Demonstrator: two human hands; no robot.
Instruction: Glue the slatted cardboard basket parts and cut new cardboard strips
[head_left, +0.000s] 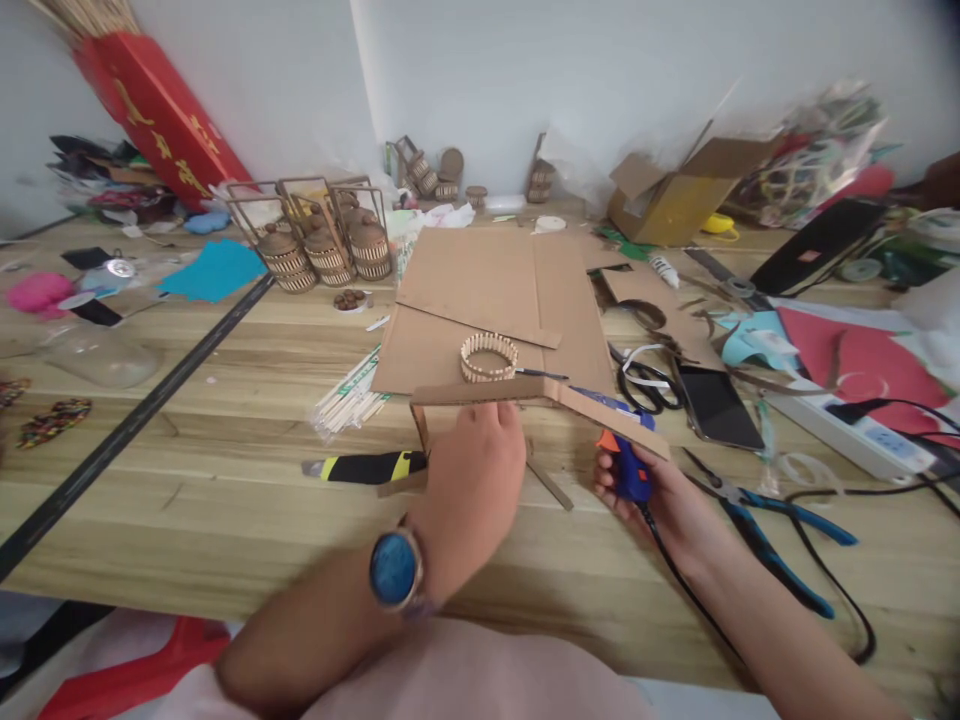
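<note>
Your left hand (pixel 476 470) grips the bent cardboard strip (pixel 540 395) at frame centre, holding it up off the table (pixel 225 500). Your right hand (pixel 660 500), just right of it, is clenched around a blue glue gun (pixel 628 472) under the strip's right end. Stick ring (pixel 489 356) just above on the cardboard sheet (pixel 480 280). Utility knife (pixel 367 467) left, pliers (pixel 772 530) lower right, phone (pixel 716 405) right.
</note>
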